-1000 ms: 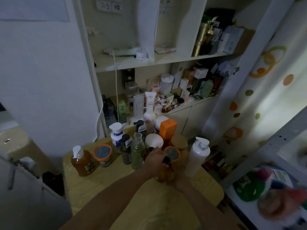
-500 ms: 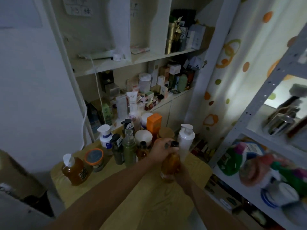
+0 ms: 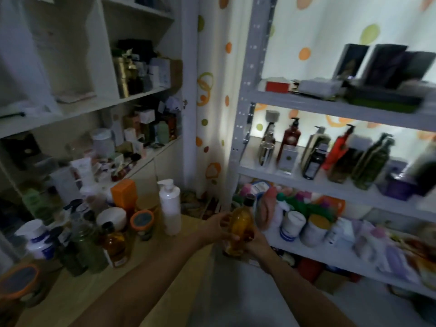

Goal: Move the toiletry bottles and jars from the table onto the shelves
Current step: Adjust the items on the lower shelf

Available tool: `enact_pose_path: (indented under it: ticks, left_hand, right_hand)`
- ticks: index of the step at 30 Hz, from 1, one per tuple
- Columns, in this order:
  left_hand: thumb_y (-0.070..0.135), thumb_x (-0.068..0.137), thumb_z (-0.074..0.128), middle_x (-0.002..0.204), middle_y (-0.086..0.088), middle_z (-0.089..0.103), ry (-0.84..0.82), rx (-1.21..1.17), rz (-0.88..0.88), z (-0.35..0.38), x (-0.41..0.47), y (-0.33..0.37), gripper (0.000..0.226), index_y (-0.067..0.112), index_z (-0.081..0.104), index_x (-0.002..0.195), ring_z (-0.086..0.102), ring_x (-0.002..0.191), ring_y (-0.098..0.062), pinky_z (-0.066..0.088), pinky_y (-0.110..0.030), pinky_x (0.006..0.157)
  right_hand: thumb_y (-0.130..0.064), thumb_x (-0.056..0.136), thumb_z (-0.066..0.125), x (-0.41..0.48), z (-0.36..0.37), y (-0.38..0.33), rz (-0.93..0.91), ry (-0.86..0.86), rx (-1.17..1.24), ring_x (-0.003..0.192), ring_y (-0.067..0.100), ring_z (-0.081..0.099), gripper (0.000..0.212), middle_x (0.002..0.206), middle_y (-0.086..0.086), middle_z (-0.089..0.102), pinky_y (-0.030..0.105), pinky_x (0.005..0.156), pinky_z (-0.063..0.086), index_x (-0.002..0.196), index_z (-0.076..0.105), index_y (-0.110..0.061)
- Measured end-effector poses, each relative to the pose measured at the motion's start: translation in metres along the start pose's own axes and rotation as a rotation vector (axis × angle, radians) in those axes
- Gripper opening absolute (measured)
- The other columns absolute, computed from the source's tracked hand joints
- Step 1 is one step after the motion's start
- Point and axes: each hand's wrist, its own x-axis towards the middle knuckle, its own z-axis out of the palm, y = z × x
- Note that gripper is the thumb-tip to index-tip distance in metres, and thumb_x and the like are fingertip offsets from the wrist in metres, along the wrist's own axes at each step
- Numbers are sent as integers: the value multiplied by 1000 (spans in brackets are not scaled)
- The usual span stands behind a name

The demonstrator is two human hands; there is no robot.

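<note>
Dim storage corner: white wall cabinet upper left, grey metal shelving unit (image 3: 255,67) at right, spotted curtain (image 3: 212,90) between them.

- Table (image 3: 77,286), lower left, yellow-covered. It carries a white pump bottle (image 3: 169,208), an orange box (image 3: 124,192), an orange-rimmed jar (image 3: 142,220), a white jar (image 3: 111,218) and a small amber bottle (image 3: 115,246), among other crowded items.
- Amber bottle with black cap (image 3: 239,223), lower centre of the frame: off the table, held upright in the air just past its right edge, in front of the unit's lower shelf.
- Left hand (image 3: 218,226): fingers curled around the bottle's left side.
- Right hand (image 3: 256,239): cupping the bottle's lower right side.
- Middle shelf, right: row of pump bottles, one dark red (image 3: 291,140).
</note>
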Motion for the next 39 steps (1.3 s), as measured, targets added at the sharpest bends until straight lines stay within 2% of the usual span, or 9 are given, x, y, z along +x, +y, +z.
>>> enact_pose_path:
  ticks: [4,7,10,13,17,23,26,31,39]
  left_hand:
    - [16,64,87,116,3,58,-93,-106,79,95,22,49,75,19,44,125,58,111,-16,49,-18,86]
    - [32,58,89,121,0,54,-84,-132,129,174,33,91,92,15,35,130,55,111,-13,48,-20,90]
    - [15,68,85,109,4,50,-92,-153,190,250,38,133,73,17,34,121,51,105,-13,42,-4,75]
    - [20,66,86,116,1,50,-112,-90,213,315,46,165,77,11,40,127,50,114,-18,44,-25,97]
    - [14,66,84,118,-7,57,-205,-95,185,376,53,206,70,7,47,125,54,113,-24,43,-31,96]
    - [12,74,78,114,-4,61,-582,-133,206,416,82,264,52,16,55,120,56,111,-23,53,-39,90]
    - [12,83,70,105,6,61,-720,-161,211,430,92,293,38,26,51,113,58,99,-14,51,-25,74]
    - [11,83,70,111,5,63,-876,-284,242,457,135,322,39,27,52,115,63,103,-15,56,-33,83]
    - [44,58,87,133,-1,54,-857,-266,358,512,266,365,99,28,33,139,54,122,-20,47,-46,101]
  right_hand:
    - [-8,71,79,-46,-89,24,-8,176,21,103,24,58,59,114,7,62,30,81,50,123,52,-14]
    - [-14,68,82,-85,-155,43,-10,341,0,105,24,60,60,116,8,64,33,91,49,123,57,-11]
    - [-30,67,80,-123,-212,61,-14,473,-60,106,20,60,59,111,4,65,26,87,45,119,60,-11]
    - [-52,51,65,-160,-258,78,-18,631,-41,99,18,60,76,103,3,65,23,79,43,114,62,-9]
    - [-34,53,76,-198,-308,97,1,778,27,100,22,62,66,106,6,67,28,80,47,114,61,-11]
    - [-9,79,73,-241,-386,116,22,712,293,108,19,55,57,121,-1,54,30,73,55,125,45,-26]
    - [-14,76,75,-258,-428,126,69,606,306,114,23,55,61,129,1,53,39,80,57,127,46,-28]
    - [-12,63,79,-252,-487,127,2,607,286,111,21,60,71,123,3,62,37,83,57,127,50,-24]
    - [4,66,78,-178,-597,110,-59,772,219,93,13,67,57,101,-2,68,19,69,54,116,57,-15]
